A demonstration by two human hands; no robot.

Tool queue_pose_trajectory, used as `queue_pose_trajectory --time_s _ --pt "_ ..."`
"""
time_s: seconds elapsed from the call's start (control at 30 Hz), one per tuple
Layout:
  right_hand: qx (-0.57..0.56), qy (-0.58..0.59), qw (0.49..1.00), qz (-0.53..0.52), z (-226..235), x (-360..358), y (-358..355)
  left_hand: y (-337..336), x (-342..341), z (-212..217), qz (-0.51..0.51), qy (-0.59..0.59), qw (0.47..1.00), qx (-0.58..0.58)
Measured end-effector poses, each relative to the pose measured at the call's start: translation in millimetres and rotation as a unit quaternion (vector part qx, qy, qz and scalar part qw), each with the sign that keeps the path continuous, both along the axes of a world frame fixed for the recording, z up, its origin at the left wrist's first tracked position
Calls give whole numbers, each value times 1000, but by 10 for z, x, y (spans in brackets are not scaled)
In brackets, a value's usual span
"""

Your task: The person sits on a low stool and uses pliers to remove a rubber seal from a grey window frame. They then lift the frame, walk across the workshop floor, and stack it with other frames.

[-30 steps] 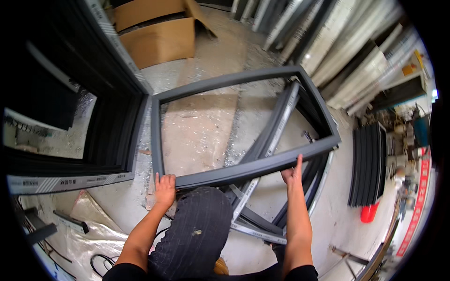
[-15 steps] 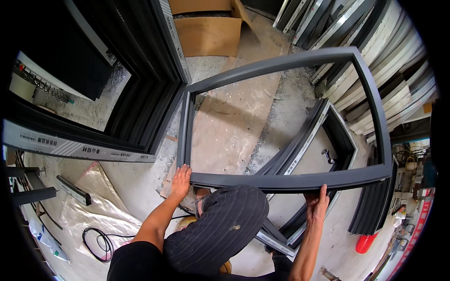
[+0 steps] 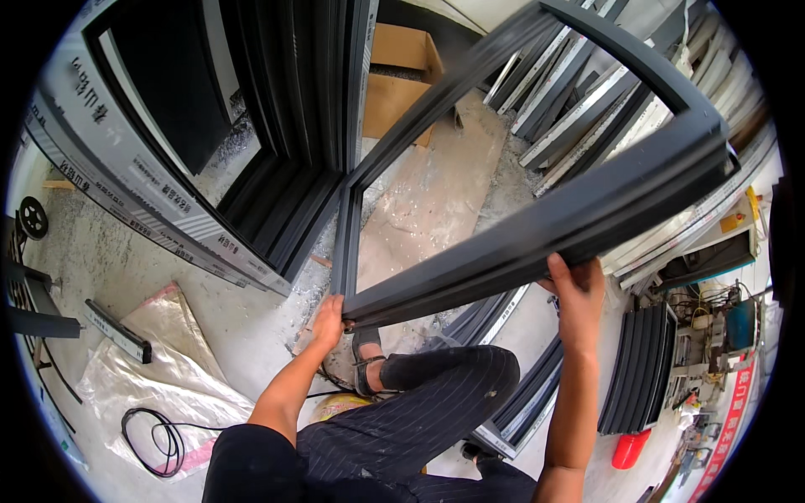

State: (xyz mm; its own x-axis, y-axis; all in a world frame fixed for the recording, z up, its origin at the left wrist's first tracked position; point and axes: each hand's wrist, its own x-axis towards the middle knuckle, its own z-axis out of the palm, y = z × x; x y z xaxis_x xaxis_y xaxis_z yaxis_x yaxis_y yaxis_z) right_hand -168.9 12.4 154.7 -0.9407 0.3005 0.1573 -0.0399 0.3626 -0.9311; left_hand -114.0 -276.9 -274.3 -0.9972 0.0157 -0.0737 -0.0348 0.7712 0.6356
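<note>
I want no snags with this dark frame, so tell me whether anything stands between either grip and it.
Nothing visible does: the left grip touches the dark frame at its near left corner, and the right grip touches the lower side of its near rail. The cardboard box is beyond the frame.

Over the link I read the frame [image 3: 520,243] as smooth, matt dark metal, and the stack [image 3: 295,84] as equally dull beneath satiny pale film [image 3: 168,197]. I make out plain brown cardboard in the box [image 3: 394,105], a creased, shiny, plastic-looking sheet [image 3: 184,407] and a glossy red plastic bucket [image 3: 629,451]. The trousers [image 3: 394,427] look like matt striped cloth; the floor [image 3: 493,191] seems gritty, with glinting chips.
</note>
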Motion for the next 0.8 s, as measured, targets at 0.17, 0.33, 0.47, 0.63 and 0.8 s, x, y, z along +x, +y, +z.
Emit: queue_pose_trajectory --time_s 0.17,0.33,0.47,0.63,0.8 --pt "50 45 995 72 88 192 -749 -189 131 -20 177 -174 969 0" --pt "137 77 984 88 -74 561 -1455 -395 286 705 150 -33 987 46" --pt "209 83 967 121 -419 865 -1820 -750 403 1896 130 167 961 176" --pt "266 107 946 152 -864 1254 -2410 -993 767 3601 66 353 829 428" --pt "224 58 964 131 -649 1210 -2803 -944 997 4147 2 491 828 269"
